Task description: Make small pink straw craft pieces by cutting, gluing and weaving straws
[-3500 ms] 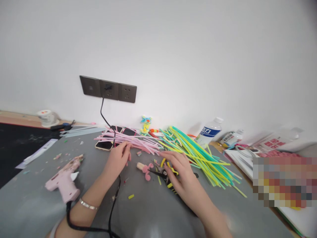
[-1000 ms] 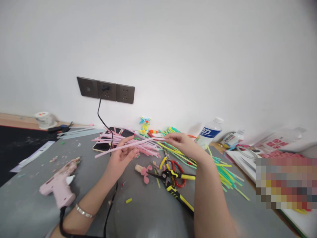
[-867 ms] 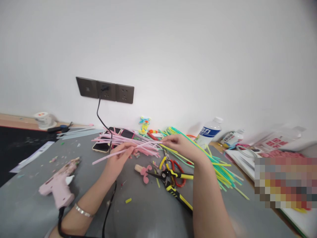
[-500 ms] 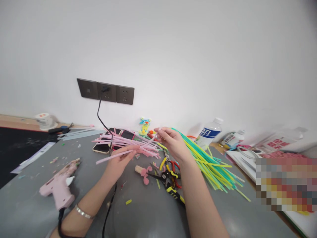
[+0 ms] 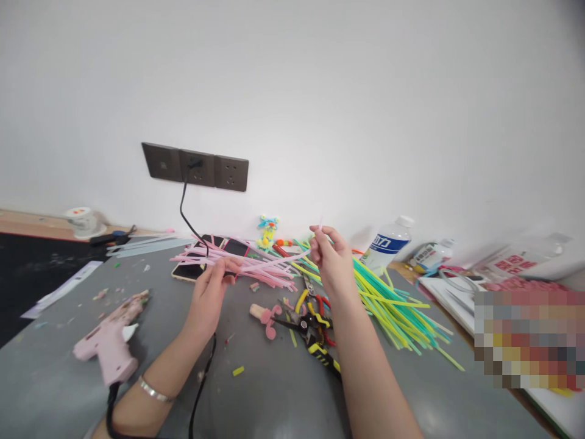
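Observation:
A pale pink pipe cleaner [image 5: 276,263] stretches between my hands above the table. My right hand [image 5: 333,262] pinches it, and a short tip sticks up past the fingers. At its other end, the fingertips of my left hand [image 5: 214,292] are closed on it. Behind my left hand lies a loose bundle of pink pipe cleaners [image 5: 269,277], partly over some phones [image 5: 186,271]. Green and yellow pipe cleaners [image 5: 388,311] spread out to the right of my right hand. Black-and-yellow pliers [image 5: 315,341] lie beside my right forearm, near a small pink curled piece [image 5: 267,318].
A pink glue gun [image 5: 109,347] lies at left, its black cord [image 5: 205,372] crossing near my left arm. Against the wall stand a small colourful figure [image 5: 267,233] and a bottle [image 5: 388,244]. Pale blue strips [image 5: 146,246] lie at the back left.
My right hand has moved right, drawing the pink pipe cleaner along. My left hand has shifted slightly left, and the length that stuck out to its left no longer shows.

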`<state>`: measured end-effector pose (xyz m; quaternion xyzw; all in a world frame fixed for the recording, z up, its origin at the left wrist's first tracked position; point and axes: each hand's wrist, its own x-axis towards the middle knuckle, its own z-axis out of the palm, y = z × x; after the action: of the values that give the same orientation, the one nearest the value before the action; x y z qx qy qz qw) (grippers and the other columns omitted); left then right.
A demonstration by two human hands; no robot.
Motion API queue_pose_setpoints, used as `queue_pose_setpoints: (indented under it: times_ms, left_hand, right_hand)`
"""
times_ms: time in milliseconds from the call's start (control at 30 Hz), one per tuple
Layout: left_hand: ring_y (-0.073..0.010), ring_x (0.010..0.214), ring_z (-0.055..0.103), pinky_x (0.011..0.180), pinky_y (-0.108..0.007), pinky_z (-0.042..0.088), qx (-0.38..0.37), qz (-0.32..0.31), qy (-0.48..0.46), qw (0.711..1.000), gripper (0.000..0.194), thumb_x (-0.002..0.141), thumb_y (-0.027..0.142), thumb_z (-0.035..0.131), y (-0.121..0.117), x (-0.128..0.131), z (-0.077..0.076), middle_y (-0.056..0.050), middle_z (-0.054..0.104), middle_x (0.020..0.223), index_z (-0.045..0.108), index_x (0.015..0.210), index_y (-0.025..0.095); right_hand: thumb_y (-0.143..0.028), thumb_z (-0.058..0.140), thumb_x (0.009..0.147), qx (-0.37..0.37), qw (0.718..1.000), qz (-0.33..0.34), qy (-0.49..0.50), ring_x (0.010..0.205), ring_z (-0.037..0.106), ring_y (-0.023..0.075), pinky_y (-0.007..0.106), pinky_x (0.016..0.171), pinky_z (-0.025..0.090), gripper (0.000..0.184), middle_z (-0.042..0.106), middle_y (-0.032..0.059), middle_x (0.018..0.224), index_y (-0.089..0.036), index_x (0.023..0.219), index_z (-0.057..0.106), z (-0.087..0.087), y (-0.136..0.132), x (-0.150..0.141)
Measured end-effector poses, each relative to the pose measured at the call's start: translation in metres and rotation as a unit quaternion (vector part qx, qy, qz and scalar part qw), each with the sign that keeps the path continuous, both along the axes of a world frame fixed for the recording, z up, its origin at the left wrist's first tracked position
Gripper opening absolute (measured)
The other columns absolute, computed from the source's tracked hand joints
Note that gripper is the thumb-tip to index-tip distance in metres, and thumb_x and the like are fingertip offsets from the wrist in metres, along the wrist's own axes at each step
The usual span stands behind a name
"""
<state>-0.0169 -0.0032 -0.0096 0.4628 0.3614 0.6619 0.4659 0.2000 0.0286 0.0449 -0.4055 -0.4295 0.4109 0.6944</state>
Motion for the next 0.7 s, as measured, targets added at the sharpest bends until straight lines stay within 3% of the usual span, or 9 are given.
queue_pose_setpoints:
  times_ms: [67, 133, 233, 300, 533, 700]
  left_hand:
    - [-0.0188, 0.086, 0.060, 0.078, -0.028, 0.046, 0.040, -0.005, 0.080, 0.996, 0.044, 0.093, 0.052, 0.054, -0.002, -0.002, 0.000, -0.006, 0.069, 0.084, 0.063, 0.065, 0.019]
    - [-0.0184, 0.075, 0.061, 0.075, -0.029, 0.046, 0.055, -0.028, 0.151, 0.987, 0.045, 0.096, 0.051, 0.047, -0.005, -0.003, 0.000, -0.003, 0.065, 0.065, 0.058, 0.065, 0.020]
    - [-0.0161, 0.052, 0.056, 0.058, -0.027, 0.045, 0.026, -0.071, 0.208, 0.975, 0.045, 0.097, 0.054, 0.041, -0.011, -0.001, 0.002, 0.002, 0.057, 0.048, 0.053, 0.069, 0.021]
    - [-0.0148, 0.044, 0.052, 0.051, -0.026, 0.042, 0.005, -0.091, 0.221, 0.971, 0.046, 0.097, 0.056, 0.039, -0.013, 0.000, 0.003, 0.003, 0.057, 0.044, 0.051, 0.070, 0.021]
    - [-0.0131, 0.034, 0.049, 0.043, -0.024, 0.037, -0.028, -0.094, 0.201, 0.975, 0.049, 0.095, 0.058, 0.039, -0.014, 0.001, 0.006, 0.002, 0.054, 0.037, 0.048, 0.064, 0.022]
    - [-0.0089, 0.027, 0.036, 0.037, -0.021, 0.030, -0.031, -0.081, 0.206, 0.975, 0.052, 0.093, 0.063, 0.040, -0.015, 0.003, 0.003, 0.006, 0.043, 0.031, 0.043, 0.060, 0.022]
  right_hand:
    - [-0.046, 0.074, 0.076, -0.011, 0.999, 0.036, -0.032, 0.042, 0.030, 0.0042, 0.020, 0.041, 0.020, 0.031, 0.044, -0.0086, 0.053, -0.018, 0.089, 0.069, 0.001, -0.003, -0.003]
    - [-0.048, 0.071, 0.079, -0.032, 0.987, 0.123, -0.102, 0.041, 0.031, 0.0045, 0.020, 0.040, 0.022, 0.032, 0.048, -0.0072, 0.052, -0.017, 0.089, 0.072, 0.003, -0.009, -0.010]
    - [-0.048, 0.066, 0.084, -0.060, 0.933, 0.292, -0.203, 0.043, 0.040, 0.0058, 0.019, 0.041, 0.030, 0.033, 0.059, -0.0027, 0.057, -0.016, 0.086, 0.073, 0.003, -0.018, -0.026]
    - [-0.046, 0.066, 0.085, -0.068, 0.907, 0.355, -0.218, 0.045, 0.046, 0.0065, 0.020, 0.043, 0.036, 0.032, 0.063, -0.0011, 0.064, -0.016, 0.082, 0.073, 0.001, -0.021, -0.037]
    - [-0.039, 0.073, 0.079, -0.084, 0.911, 0.353, -0.198, 0.044, 0.051, 0.0079, 0.020, 0.045, 0.042, 0.027, 0.060, -0.0033, 0.058, -0.018, 0.095, 0.078, -0.010, -0.021, -0.054]
    - [-0.040, 0.078, 0.073, -0.095, 0.906, 0.377, -0.168, 0.045, 0.058, 0.0088, 0.020, 0.043, 0.044, 0.032, 0.066, -0.0009, 0.069, -0.019, 0.097, 0.078, -0.009, -0.024, -0.061]
